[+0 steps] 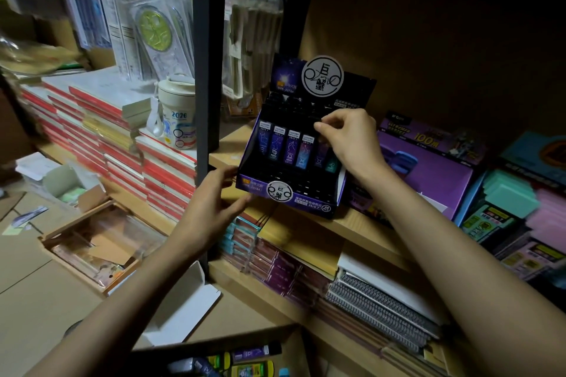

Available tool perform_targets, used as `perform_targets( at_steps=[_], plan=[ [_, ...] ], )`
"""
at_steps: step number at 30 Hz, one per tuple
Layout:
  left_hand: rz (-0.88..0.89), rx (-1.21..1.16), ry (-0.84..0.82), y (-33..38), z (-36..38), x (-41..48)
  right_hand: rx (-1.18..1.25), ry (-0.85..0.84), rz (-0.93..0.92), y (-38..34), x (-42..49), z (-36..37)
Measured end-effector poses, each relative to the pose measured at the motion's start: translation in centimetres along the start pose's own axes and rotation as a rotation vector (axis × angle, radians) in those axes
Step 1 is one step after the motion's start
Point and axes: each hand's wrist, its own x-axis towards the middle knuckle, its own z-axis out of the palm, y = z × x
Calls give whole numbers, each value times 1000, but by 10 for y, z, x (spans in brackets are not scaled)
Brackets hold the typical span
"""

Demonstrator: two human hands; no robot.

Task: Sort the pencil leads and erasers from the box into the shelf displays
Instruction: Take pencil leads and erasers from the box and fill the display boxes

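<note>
A purple and black pencil-lead display [294, 193] with a round white sign stands on the wooden shelf [361, 223]. Several constellation lead tubes [292, 147] stand in its middle row. My right hand [346, 141] pinches the top of a lead tube at the right end of that row; the tube is mostly hidden by the fingers. My left hand [214, 208] touches the display's front left corner with relaxed fingers. At the bottom edge the cardboard box [214, 346] holds a purple lead tube [257, 352] and yellow-packaged erasers [251, 369].
Purple display boxes [428, 162] and pastel eraser displays [514, 208] stand to the right on the same shelf. Notebooks fill the shelf below [352, 285]. A black upright post [206, 55], stacked red-edged pads [122, 131], a cup [177, 113] and open boxes on the floor lie left.
</note>
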Motion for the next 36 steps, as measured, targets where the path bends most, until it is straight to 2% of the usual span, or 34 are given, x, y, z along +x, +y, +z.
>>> perform_targets(
  at_steps=[3,7,10,13,18,21,23,27,30,33,36],
  plan=[
    [7,131,-28,-5,-17,-18,-105,-67,-10,0,-13,-6],
    [3,232,-137,-20,-33,-57,-83,-159,-68,10,-63,-21],
    [-93,271,-269,-40,-21,-93,-91,-396,-130,26,-118,-19],
    [-236,252,-383,-68,9,-132,-148,-616,-113,56,-176,3],
    [-536,125,-469,-124,61,-216,-165,-870,99,128,-264,59],
    [-731,56,-459,-155,89,-271,-133,-945,310,170,-308,93],
    [-796,68,-432,-171,100,-303,-94,-973,440,191,-335,115],
    [-739,186,-482,-199,105,-346,-52,-1067,615,218,-384,153],
    [-615,439,-464,-216,99,-354,-2,-1108,654,224,-401,180],
    [-539,549,-440,-241,91,-350,43,-1051,671,222,-400,209],
    [-540,594,-512,-260,89,-347,-22,-969,619,220,-396,239]
  ],
)
